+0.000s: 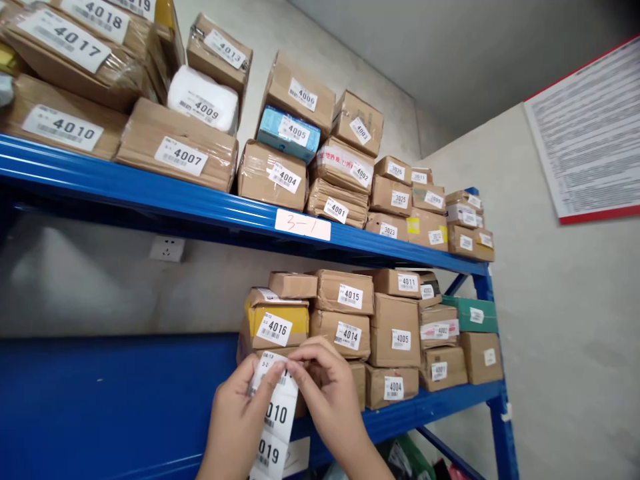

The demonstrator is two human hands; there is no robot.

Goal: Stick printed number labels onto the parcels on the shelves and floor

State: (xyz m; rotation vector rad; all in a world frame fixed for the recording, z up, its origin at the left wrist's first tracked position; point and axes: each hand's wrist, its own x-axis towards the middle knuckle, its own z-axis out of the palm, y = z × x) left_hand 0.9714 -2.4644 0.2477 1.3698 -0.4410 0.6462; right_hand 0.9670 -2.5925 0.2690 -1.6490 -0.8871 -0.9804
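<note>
A strip of white printed number labels [279, 415] hangs down between my hands in front of the lower shelf. My left hand [236, 408] grips its left side, thumb across the top label. With thumb and fingertips, my right hand [333, 393] pinches the top label's right edge. The top number is partly covered by my fingers; below it "010" and "019" show. Just behind the hands, a brown and yellow box [287, 319] labelled 4016 and a cardboard box [345, 332] labelled 4014 rest in stacks. My right fingers overlap other boxes in this view.
The blue upper shelf [200, 200], marked by a "3-1" card [303, 225], bears several labelled parcels. More boxes stand along the lower shelf [440, 403]. A wall socket [167, 249] and a red-edged notice [595, 133] are on the walls. Bags [413, 457] lie underneath.
</note>
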